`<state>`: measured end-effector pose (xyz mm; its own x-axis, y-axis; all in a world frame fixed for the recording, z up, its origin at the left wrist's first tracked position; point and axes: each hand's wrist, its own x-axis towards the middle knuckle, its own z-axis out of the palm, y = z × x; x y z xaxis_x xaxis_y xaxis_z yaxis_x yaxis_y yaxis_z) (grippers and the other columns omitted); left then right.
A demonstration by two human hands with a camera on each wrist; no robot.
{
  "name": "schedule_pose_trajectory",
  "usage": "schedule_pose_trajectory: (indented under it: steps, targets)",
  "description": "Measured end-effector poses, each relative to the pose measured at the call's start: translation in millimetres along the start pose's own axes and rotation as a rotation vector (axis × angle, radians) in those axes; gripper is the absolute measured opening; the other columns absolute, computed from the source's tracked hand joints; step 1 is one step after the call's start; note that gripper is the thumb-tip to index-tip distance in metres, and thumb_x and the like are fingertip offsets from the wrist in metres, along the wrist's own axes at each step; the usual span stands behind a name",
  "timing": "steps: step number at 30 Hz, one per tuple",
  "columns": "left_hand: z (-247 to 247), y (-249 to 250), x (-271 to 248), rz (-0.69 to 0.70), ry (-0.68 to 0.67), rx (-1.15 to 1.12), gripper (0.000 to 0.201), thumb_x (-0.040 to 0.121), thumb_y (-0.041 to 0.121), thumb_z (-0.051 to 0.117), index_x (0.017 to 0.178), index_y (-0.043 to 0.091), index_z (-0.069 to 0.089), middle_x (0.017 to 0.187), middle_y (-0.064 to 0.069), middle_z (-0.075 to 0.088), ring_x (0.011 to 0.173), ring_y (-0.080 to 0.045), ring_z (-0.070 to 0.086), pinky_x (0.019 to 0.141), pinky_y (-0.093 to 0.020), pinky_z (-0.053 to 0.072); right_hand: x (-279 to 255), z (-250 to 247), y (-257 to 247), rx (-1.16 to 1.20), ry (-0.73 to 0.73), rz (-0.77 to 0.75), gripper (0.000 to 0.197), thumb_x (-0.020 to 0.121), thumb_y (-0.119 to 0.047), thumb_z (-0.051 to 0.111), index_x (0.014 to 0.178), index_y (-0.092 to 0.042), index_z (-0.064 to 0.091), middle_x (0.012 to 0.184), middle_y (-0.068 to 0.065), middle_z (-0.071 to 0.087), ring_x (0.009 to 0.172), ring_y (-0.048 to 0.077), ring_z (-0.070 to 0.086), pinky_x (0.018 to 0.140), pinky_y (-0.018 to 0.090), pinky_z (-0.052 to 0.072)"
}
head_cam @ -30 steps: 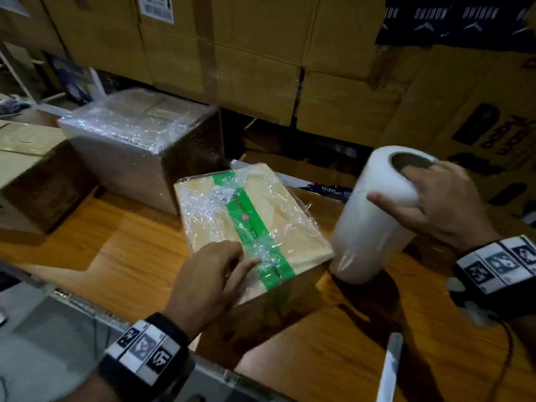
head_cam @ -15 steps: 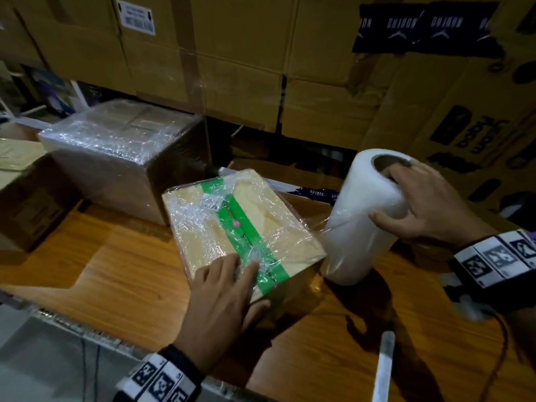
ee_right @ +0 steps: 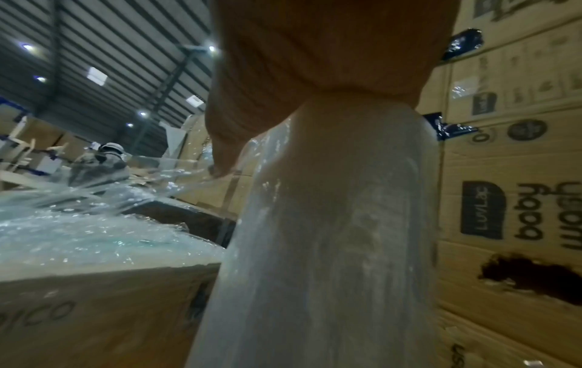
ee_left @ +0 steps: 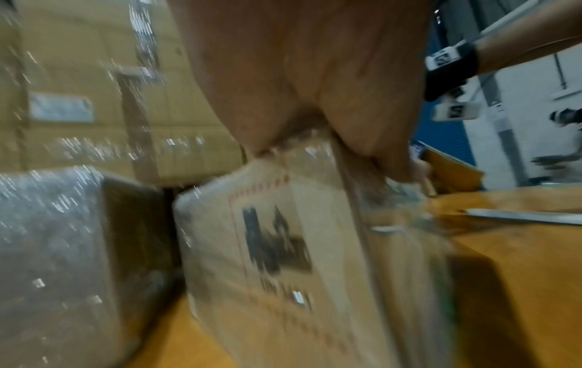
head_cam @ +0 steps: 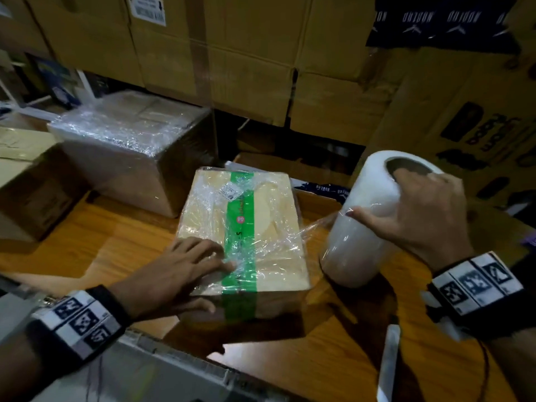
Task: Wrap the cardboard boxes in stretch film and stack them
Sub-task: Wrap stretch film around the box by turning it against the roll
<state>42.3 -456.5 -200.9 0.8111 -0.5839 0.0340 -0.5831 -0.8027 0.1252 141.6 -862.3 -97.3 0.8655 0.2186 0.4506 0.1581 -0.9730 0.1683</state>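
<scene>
Wall of stacked cartons (head_cam: pixel 255 62) closing off the far side of the wooden table (head_cam: pixel 95 250); before it, at left, a large film-wrapped box (head_cam: pixel 130 149), just beside an unwrapped carton (head_cam: pixel 26 181) at the left edge. Centre: the small box with green tape (head_cam: pixel 246 227), partly filmed, lying flat on the table, near the wrapped box. Left hand (head_cam: pixel 177 271) flat on its near top face, fingers spread, thumb down the front. Right hand (head_cam: pixel 417 216) curled over the upright stretch film roll (head_cam: pixel 356 227), fingers in its core; a film sheet (head_cam: pixel 313 230) spans roll to box. Near right, a narrow white object (head_cam: pixel 388 364) lies on the table
</scene>
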Motion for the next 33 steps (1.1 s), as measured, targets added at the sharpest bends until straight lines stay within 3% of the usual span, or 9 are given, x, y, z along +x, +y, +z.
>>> schedule_pose_trajectory:
  steps: [3, 5, 8, 12, 16, 21, 26, 30, 33]
  targets:
    - [-9.6, 23.8, 12.8, -0.114, 0.119, 0.025, 0.063, 0.092, 0.084, 0.043, 0.124, 0.034, 0.064, 0.144, 0.000, 0.049, 0.134, -0.020, 0.043, 0.109, -0.045, 0.043, 2.1, -0.9, -1.0, -0.008, -0.039, 0.012, 0.106, 0.072, -0.100, 0.036, 0.118, -0.008, 0.061, 0.102, 0.015, 0.070, 0.094, 0.033, 0.065, 0.093, 0.049, 0.043]
    - [-8.4, 48.7, 26.3, -0.217, 0.249, 0.039, 0.050, 0.098, 0.070, 0.048, 0.113, 0.026, 0.067, 0.139, -0.006, 0.051, 0.127, -0.025, 0.049, 0.102, -0.049, 0.050, 5.2, -1.4, 0.5, -0.001, -0.059, 0.007, 0.109, 0.072, -0.102, 0.034, 0.121, -0.008, 0.059, 0.106, 0.015, 0.070, 0.097, 0.032, 0.065, 0.095, 0.049, 0.044]
    - [7.3, 86.2, 47.6, -0.214, 0.357, -0.100, 0.055, 0.083, 0.046, 0.065, 0.132, 0.020, 0.062, 0.136, -0.010, 0.054, 0.117, -0.028, 0.057, 0.092, -0.047, 0.057, 6.5, -3.2, 1.8, 0.040, -0.072, -0.005, 0.110, 0.071, -0.102, 0.033, 0.122, -0.008, 0.058, 0.107, 0.015, 0.069, 0.098, 0.033, 0.065, 0.096, 0.050, 0.045]
    - [19.5, 123.9, 75.2, -0.400, 0.208, -0.109, 0.075, 0.098, 0.066, 0.030, 0.163, 0.029, 0.019, 0.158, -0.007, 0.034, 0.142, -0.025, 0.034, 0.117, -0.049, 0.035, 7.0, -6.8, 5.8, 0.100, -0.122, -0.032, 0.096, 0.076, -0.086, 0.042, 0.127, -0.006, 0.056, 0.113, 0.015, 0.067, 0.102, 0.034, 0.062, 0.098, 0.051, 0.042]
    - [26.8, 141.9, 114.1, -0.582, 0.054, 0.081, 0.118, 0.074, 0.103, 0.017, 0.150, 0.014, 0.031, 0.134, -0.015, 0.040, 0.119, -0.033, 0.040, 0.102, -0.051, 0.037, 6.0, -14.5, 12.1, 0.184, -0.208, -0.064, 0.076, 0.074, -0.062, 0.042, 0.123, -0.004, 0.055, 0.101, 0.013, 0.062, 0.093, 0.032, 0.055, 0.090, 0.047, 0.041]
    - [21.7, 142.2, 144.7, -0.611, -0.016, 0.247, 0.086, 0.082, 0.089, 0.037, 0.120, 0.012, 0.041, 0.119, -0.015, 0.040, 0.102, -0.031, 0.042, 0.086, -0.047, 0.039, 5.2, -16.8, 24.9, 0.223, -0.332, -0.129, 0.079, 0.078, -0.056, 0.038, 0.140, -0.007, 0.048, 0.116, 0.009, 0.058, 0.104, 0.025, 0.048, 0.099, 0.045, 0.041]
    - [25.7, 142.7, 110.8, -0.544, -0.006, 0.137, 0.072, 0.088, 0.077, 0.035, 0.129, 0.018, 0.034, 0.134, -0.014, 0.038, 0.127, -0.036, 0.036, 0.105, -0.056, 0.036, 3.8, -25.3, 39.9, 0.225, -0.411, -0.184, 0.094, 0.084, -0.078, 0.034, 0.157, -0.018, 0.036, 0.150, 0.006, 0.051, 0.137, 0.027, 0.045, 0.114, 0.047, 0.037]
    - [35.7, 140.2, 78.4, -0.442, 0.161, 0.040, 0.070, 0.082, 0.077, 0.040, 0.114, 0.018, 0.058, 0.113, -0.011, 0.053, 0.112, -0.033, 0.048, 0.097, -0.057, 0.045, 14.3, -17.4, 22.5, 0.007, -0.246, -0.130, 0.091, 0.087, -0.088, 0.027, 0.133, -0.016, 0.060, 0.122, 0.008, 0.071, 0.109, 0.029, 0.065, 0.095, 0.046, 0.049]
    - [38.5, 140.2, 83.7, -0.504, 0.275, 0.025, 0.066, 0.085, 0.083, 0.039, 0.098, 0.020, 0.054, 0.102, -0.005, 0.048, 0.100, -0.027, 0.046, 0.090, -0.052, 0.044, 11.1, -6.7, 8.2, 0.079, -0.169, -0.099, 0.094, 0.081, -0.088, 0.038, 0.130, -0.011, 0.059, 0.119, 0.011, 0.070, 0.107, 0.033, 0.065, 0.096, 0.048, 0.049]
